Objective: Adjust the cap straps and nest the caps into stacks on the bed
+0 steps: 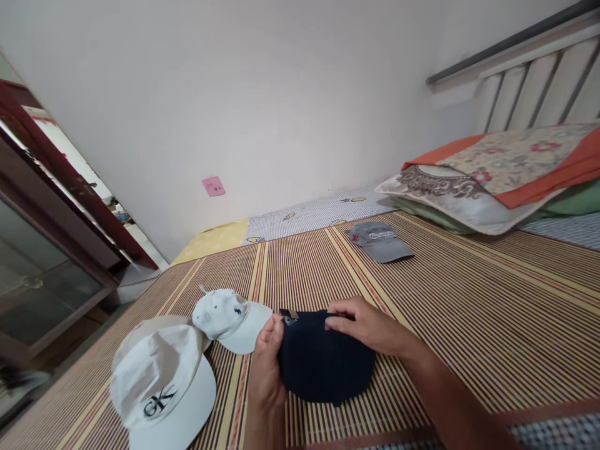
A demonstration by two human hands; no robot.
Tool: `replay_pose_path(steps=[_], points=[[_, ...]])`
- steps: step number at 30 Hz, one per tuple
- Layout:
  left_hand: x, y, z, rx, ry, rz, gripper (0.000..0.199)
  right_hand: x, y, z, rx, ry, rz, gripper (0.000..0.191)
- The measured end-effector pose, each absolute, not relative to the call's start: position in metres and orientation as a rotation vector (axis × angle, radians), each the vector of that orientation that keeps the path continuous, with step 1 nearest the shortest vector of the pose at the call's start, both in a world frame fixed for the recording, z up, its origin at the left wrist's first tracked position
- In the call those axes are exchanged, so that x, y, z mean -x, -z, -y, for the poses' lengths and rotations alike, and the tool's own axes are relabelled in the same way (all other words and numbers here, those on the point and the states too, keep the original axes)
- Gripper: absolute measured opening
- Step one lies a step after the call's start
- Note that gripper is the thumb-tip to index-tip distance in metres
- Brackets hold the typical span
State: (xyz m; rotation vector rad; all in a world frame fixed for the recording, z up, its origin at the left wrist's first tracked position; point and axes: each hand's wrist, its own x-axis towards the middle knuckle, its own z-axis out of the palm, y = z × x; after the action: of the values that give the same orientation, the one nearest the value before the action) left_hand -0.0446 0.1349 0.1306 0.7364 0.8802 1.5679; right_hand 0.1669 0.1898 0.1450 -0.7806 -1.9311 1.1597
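Note:
A dark navy cap (328, 362) is held between both hands above the striped mat, its strap edge toward the top. My left hand (269, 359) grips its left side, thumb by the strap and buckle. My right hand (365, 322) pinches the upper right edge with thumb and fingers. Just left of my left hand lies a white cap with a small dark logo (220, 312). Nearer at the left is a larger white cap with black letters (164, 381), partly over a beige cap (147, 326). A grey cap (382, 240) rests farther back on the mat.
The striped mat (459, 300) covers the bed. Pillows (464, 200) with an orange and floral cover lie at the back right, beneath a radiator (539, 87). A pink note (214, 185) is on the wall. A glass-fronted cabinet (42, 275) and a doorway are at the left.

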Motion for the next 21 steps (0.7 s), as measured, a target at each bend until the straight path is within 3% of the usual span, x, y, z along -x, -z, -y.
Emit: replay_pose_path(steps=[5,11,14,19,21], points=[[0.046,-0.128,-0.142,-0.536,-1.709,-0.838,0.044,-0.173,-0.126,-0.209,0.846,-1.136,1.516,0.047],[0.041,-0.124,-0.14,-0.679,-1.648,-0.811,0.03,-0.166,-0.127,-0.203,0.628,-1.44,1.078,0.04],[0.049,-0.125,-0.135,-0.848,-1.588,-0.871,0.028,-0.169,-0.129,-0.202,0.618,-1.46,1.176,0.04],[0.058,-0.125,-0.13,-0.832,-1.58,-0.738,0.03,-0.17,-0.12,-0.213,0.951,-1.058,1.534,0.047],[0.06,-0.123,-0.13,-0.814,-1.555,-0.686,0.028,-0.167,-0.117,-0.215,0.967,-1.044,1.541,0.049]])
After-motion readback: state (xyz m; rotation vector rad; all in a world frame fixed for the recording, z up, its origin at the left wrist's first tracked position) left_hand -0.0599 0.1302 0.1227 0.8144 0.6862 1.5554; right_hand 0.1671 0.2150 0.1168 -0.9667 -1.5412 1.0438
